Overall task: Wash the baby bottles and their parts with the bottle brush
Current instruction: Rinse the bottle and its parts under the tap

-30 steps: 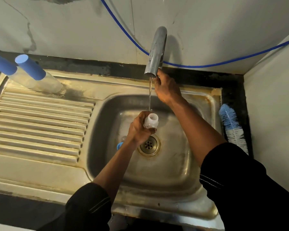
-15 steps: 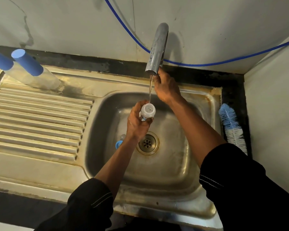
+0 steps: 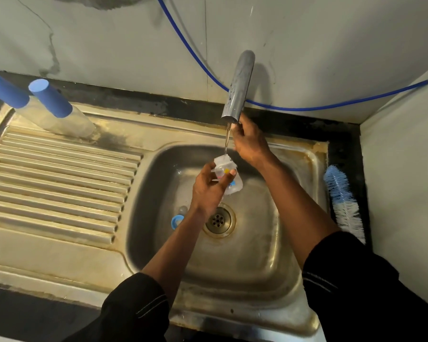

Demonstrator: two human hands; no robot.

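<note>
Sink (image 3: 59,255): 2 bottles (image 3: 68,122) on drainboard (image 3: 59,174), brush (image 3: 344,206) by R rim, ring (image 3: 176,221) in basin (image 3: 245,255).

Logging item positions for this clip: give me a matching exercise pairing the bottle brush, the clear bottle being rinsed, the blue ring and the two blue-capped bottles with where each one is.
Things
1. bottle brush
2. clear bottle
3. blue ring
4. blue-capped bottles

Places
A. at the back of the drainboard
B. in the left hand, under the tap
C. lying just right of the sink
D. inside the sink, beside the drain

Pairs: 1-C, 2-B, 3-D, 4-A
</note>
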